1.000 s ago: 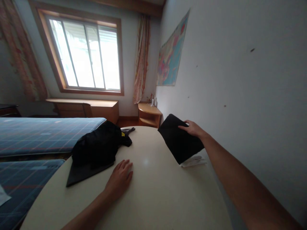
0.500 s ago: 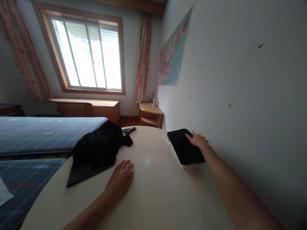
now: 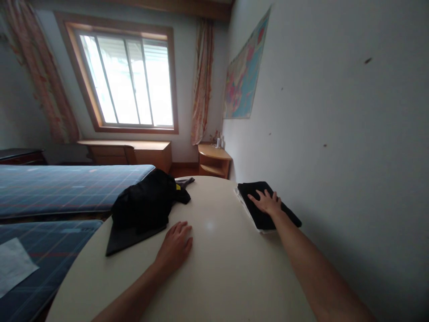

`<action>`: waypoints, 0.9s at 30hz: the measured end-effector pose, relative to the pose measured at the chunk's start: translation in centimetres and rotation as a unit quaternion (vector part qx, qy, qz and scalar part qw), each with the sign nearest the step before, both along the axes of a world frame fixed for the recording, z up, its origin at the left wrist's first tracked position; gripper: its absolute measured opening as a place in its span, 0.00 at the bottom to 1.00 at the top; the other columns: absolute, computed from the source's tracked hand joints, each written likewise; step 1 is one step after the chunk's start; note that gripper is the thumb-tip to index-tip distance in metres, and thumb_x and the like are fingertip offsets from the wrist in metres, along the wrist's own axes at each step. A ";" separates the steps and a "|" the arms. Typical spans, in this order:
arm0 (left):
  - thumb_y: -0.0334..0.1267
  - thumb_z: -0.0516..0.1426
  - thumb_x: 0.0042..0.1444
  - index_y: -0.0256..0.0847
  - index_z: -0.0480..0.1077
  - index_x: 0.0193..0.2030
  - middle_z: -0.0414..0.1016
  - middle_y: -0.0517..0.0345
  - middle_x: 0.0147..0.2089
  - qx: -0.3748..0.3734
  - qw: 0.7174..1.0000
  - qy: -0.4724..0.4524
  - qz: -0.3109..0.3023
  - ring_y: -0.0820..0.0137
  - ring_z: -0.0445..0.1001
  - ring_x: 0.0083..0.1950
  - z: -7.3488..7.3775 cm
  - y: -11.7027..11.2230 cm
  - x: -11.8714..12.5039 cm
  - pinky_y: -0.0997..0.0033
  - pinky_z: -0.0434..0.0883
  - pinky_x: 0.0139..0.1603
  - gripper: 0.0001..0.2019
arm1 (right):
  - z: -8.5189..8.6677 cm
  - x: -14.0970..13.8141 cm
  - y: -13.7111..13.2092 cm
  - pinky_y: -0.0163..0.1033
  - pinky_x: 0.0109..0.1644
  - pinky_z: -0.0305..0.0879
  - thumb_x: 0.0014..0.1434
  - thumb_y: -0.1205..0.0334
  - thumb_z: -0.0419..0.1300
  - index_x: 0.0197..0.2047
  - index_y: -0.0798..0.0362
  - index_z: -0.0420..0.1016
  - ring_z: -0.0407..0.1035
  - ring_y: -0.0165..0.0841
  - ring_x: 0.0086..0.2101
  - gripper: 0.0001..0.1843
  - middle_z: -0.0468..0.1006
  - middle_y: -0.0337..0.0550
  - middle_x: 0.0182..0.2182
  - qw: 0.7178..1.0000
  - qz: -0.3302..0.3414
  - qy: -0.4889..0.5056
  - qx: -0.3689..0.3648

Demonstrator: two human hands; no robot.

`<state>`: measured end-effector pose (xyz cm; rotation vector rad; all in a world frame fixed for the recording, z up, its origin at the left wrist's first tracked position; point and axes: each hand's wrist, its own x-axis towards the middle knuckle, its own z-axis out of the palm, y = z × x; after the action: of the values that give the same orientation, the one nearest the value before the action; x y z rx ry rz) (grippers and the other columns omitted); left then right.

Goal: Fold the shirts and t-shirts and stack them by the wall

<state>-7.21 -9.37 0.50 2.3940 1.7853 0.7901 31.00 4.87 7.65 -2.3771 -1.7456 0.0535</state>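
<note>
A folded black cloth lies on something white at the right side of a pale round table, close to the wall. My right hand rests flat on top of this cloth with its fingers spread. My left hand lies palm down on the bare tabletop, fingers apart and holding nothing. Just beyond it sits a heap of black clothing with a small yellow tag.
A white wall runs along the table's right side, with a map hung on it. Beds with blue plaid covers stand to the left. A window, a low wooden desk and a corner shelf are at the back.
My right hand lowered the raised black cloth onto the white thing and now lies flat on it. My left hand stayed in place on the table.
</note>
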 end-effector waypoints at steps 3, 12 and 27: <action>0.34 0.53 0.59 0.38 0.71 0.56 0.69 0.46 0.61 -0.001 1.000 -0.011 0.000 0.58 0.64 0.64 0.5 -0.1 0.0 0.54 0.60 0.67 0.18 | 0.9 -1.9 -0.7 0.62 0.66 0.41 0.65 0.37 0.43 0.69 0.53 0.57 0.42 0.56 0.67 0.39 0.53 0.56 0.68 1.000 0.011 -0.013 0.012; 0.34 0.54 0.58 0.37 0.71 0.58 0.64 0.45 0.65 0.068 0.996 0.008 0.058 0.57 0.60 0.67 1.5 0.1 -0.1 0.57 0.57 0.68 0.20 | -1.8 -13.1 -9.1 0.51 0.69 0.41 0.66 0.46 0.48 0.67 0.58 0.62 0.51 0.45 0.65 0.33 0.58 0.56 0.66 0.975 0.217 -0.004 0.044; 0.29 0.51 0.58 0.28 0.62 0.64 0.62 0.36 0.65 0.143 0.948 -0.066 0.277 0.53 0.60 0.67 1.3 4.3 -5.3 0.51 0.58 0.68 0.26 | -4.8 -13.2 -12.3 0.50 0.70 0.36 0.67 0.47 0.45 0.69 0.53 0.58 0.42 0.43 0.68 0.32 0.51 0.47 0.70 0.962 0.264 0.068 -0.012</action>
<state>-12.56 -5.05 1.80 1.9119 2.4634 1.3049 17.77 -7.40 2.88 -1.8031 -2.2581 0.3058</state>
